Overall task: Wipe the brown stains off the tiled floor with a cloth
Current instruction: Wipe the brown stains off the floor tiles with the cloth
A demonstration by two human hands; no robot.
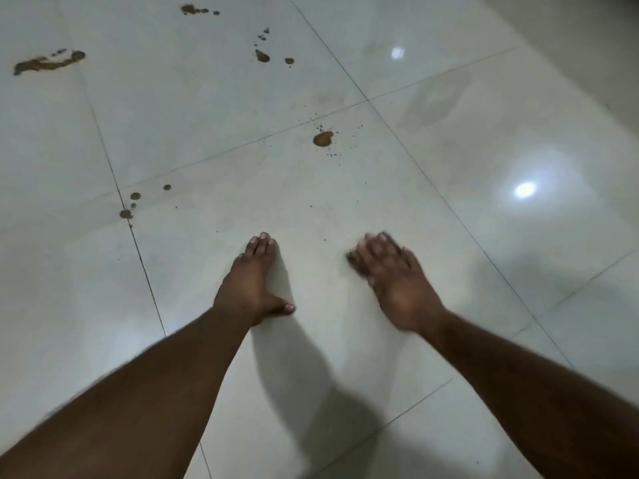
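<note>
My left hand (254,281) lies flat on the white tiled floor (207,133), palm down, holding nothing. My right hand (390,274) presses down on a small dark cloth (355,261), which is blurred and mostly hidden under the fingers. Brown stains dot the floor ahead: a round blob (323,139) with fine specks around it, three small drops (135,196) to the left on a grout line, a long smear (48,62) at the far left, a drop cluster (262,56) and another patch (193,9) at the top.
Glossy tiles reflect two ceiling lights (525,190) on the right. Dark grout lines (145,271) cross the floor. A pale wall base (587,46) runs along the top right corner. My arms cast a shadow (311,375) between them.
</note>
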